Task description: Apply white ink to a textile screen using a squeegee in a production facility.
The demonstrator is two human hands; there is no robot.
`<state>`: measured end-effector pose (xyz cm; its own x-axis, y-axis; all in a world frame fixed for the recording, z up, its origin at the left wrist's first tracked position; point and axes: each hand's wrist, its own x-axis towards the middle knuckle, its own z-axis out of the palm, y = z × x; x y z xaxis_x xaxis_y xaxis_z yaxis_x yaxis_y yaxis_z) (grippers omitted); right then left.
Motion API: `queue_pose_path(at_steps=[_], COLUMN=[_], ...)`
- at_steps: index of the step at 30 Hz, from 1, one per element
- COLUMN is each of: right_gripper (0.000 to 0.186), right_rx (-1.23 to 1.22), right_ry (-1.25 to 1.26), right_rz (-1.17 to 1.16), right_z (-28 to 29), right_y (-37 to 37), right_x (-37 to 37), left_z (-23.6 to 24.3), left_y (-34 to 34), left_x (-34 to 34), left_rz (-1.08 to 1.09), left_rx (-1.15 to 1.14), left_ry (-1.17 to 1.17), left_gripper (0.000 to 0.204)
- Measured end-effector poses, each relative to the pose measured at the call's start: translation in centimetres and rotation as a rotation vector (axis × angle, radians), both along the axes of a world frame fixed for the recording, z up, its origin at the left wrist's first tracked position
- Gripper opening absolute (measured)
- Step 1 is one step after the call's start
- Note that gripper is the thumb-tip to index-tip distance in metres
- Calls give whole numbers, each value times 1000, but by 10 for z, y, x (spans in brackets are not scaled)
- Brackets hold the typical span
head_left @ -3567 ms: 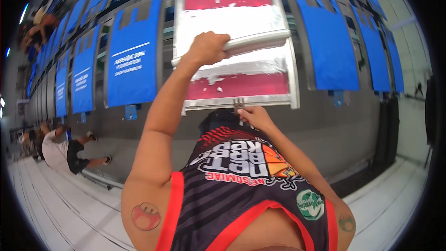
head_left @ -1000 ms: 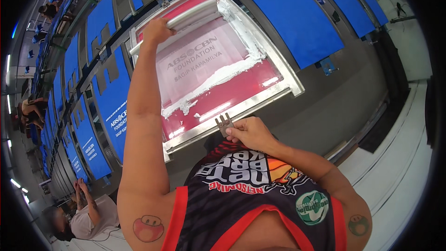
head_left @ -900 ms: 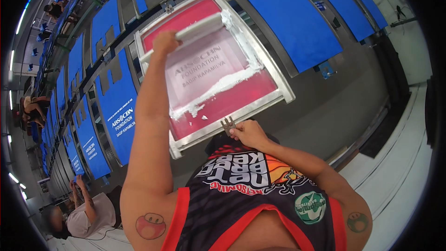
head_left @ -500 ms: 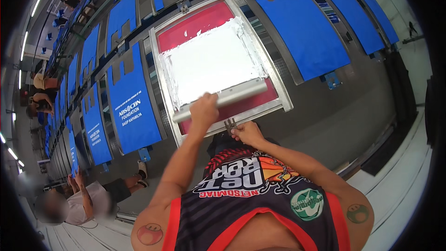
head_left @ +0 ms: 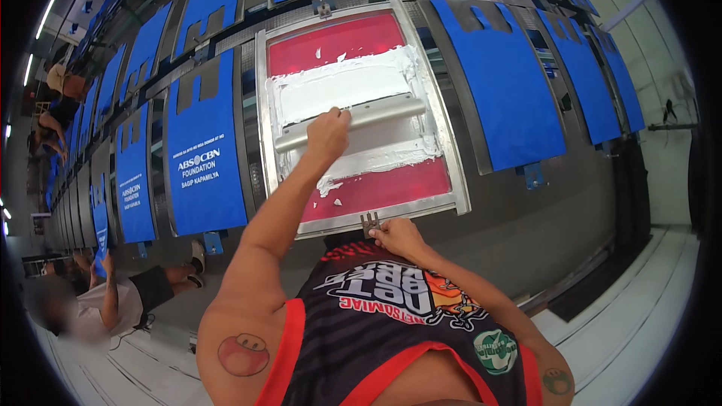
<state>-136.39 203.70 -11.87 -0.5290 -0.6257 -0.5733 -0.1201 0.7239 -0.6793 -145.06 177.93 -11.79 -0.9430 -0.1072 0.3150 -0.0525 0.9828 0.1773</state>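
Stretching away to both sides, the long printing desk (head_left: 526, 210) carries a row of blue fabric bags (head_left: 204, 152) laid flat on their pallets, some already bearing white lettering, others to the right plain blue (head_left: 502, 83). Over one station lies the aluminium-framed printing screen (head_left: 265, 128), its red mesh (head_left: 376, 188) showing above and below a broad band of white ink (head_left: 346, 83). The frame sits square on the pallet, presumably so the stencil lines up with the bag hidden beneath it.

Across the mesh, about midway, lies the long squeegee (head_left: 376, 113), spanning nearly the whole width — that length lets one pass cover the whole print area. The left hand (head_left: 328, 134) grips it near its left end, fingers curled shut around the bar. A ragged ridge of ink (head_left: 376, 156) lies below the blade, with a few stray flecks on the red.

At the near edge of the frame a small metal clamp (head_left: 369, 221) sticks out; the right hand (head_left: 398, 236) pinches it, fingers closed on it, seemingly steadying the frame against the pull of the squeegee.

To the far left a seated person (head_left: 113, 304) in a white shirt works low beside the desk, well apart from the screen, and other people (head_left: 56, 98) show farther along the row. Nothing lies across the mesh but the ink and the squeegee.
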Motion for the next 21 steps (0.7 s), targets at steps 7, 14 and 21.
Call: queue_pose_path(at_steps=[7, 14, 21], right_gripper=[45, 71, 59], right_rx=[-183, -200, -166], right_ry=[210, 21, 171], right_rz=[-474, -789, -863], right_z=[52, -73, 3], right_y=[36, 86, 127], right_x=[-102, -160, -166], left_z=[79, -17, 53], left_y=[-131, -183, -96], left_x=[15, 64, 39], left_rz=[282, 563, 397], left_rx=[747, 1648, 1638], left_ry=[-494, -146, -93], left_gripper=[45, 48, 41])
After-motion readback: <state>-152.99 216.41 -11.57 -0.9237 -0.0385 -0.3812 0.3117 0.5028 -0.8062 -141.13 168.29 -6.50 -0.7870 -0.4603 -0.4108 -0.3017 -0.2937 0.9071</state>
